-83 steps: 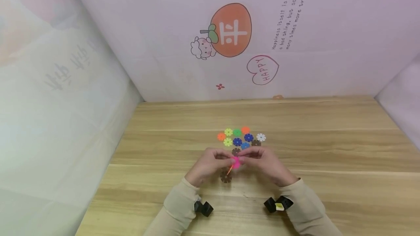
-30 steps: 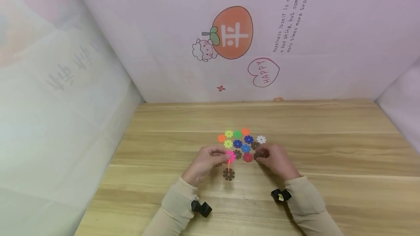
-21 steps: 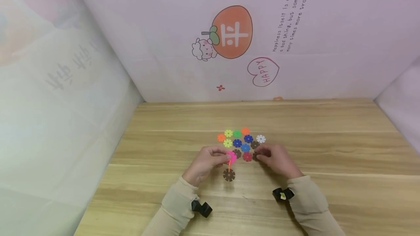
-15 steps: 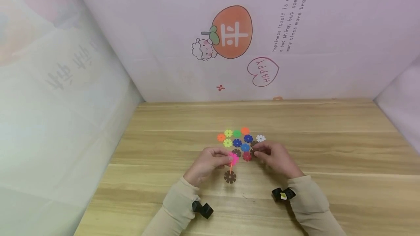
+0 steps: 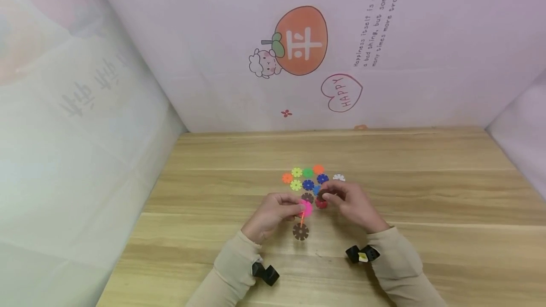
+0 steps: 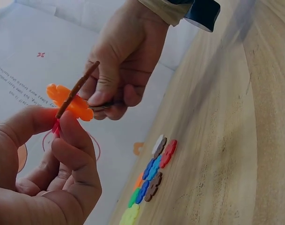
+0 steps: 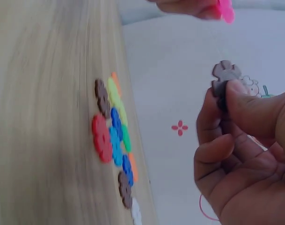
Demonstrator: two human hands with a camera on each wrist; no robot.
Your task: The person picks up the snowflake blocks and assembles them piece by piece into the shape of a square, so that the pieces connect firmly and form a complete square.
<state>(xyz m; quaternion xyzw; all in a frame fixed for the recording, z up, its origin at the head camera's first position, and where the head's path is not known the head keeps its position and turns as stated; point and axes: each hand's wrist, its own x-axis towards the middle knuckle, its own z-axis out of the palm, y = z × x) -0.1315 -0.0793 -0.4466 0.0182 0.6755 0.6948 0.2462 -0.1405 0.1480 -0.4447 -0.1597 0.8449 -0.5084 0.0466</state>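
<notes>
Lower centre of frame: left hand (image 5: pixel 272 215) pinches pink disc (image 5: pixel 308 209), right hand (image 5: pixel 352 205) pinches brown disc (image 7: pixel 224 71). Apparent step: joining; next move calls for alignment.

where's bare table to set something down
Bare table lies left of the left hand, right of the right hand, between the sleeves, and between the discs and wall. It's crowded around the discs, just beyond the hands.

Since 1 second ago, the right hand (image 5: pixel 355 205) has the brown disc (image 7: pixel 225 71) off the table (image 5: pixel 426 179) and further left, near the centre of the head view, overlapping the red disc (image 5: pixel 322 204). The left hand's (image 5: pixel 273 214) pink disc (image 5: pixel 307 209) is slightly lower and further right.
</notes>
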